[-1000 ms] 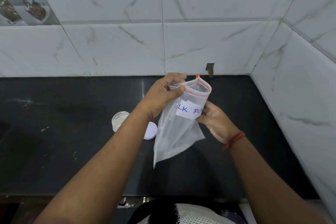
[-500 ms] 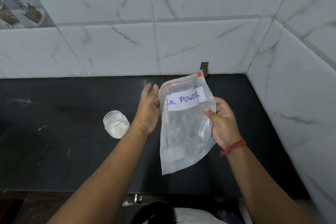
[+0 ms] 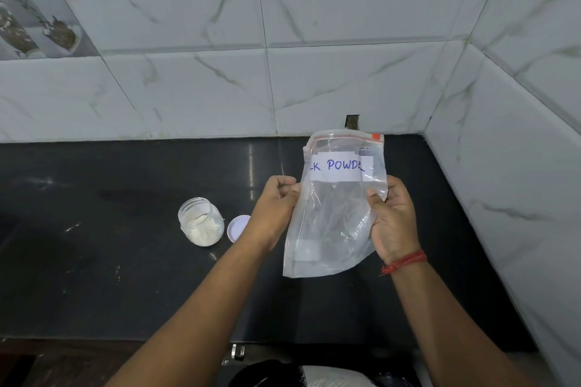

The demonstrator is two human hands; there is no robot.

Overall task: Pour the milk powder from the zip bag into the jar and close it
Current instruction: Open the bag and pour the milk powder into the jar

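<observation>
Label [image 3: 338,168] on zip bag [image 3: 333,217] partly folded under, only "LK POWDER" legible; bag contents hard to make out. Your left hand [image 3: 276,210] pinches bag's left edge, right hand [image 3: 393,220] grips right edge, bag upright above countertop [image 3: 125,276], near right rear corner. Jar [image 3: 201,221] uncapped, powder inside, mid-countertop; lid [image 3: 237,227] just beside, part hidden by your left wrist.

The bag [image 3: 333,223] is thin, clear, crinkled plastic with a white paper label [image 3: 338,170]. The jar [image 3: 201,221] looks like clear plastic. The counter [image 3: 125,261] is glossy black stone, the wall tiles [image 3: 204,94] glossy marble-look.
</observation>
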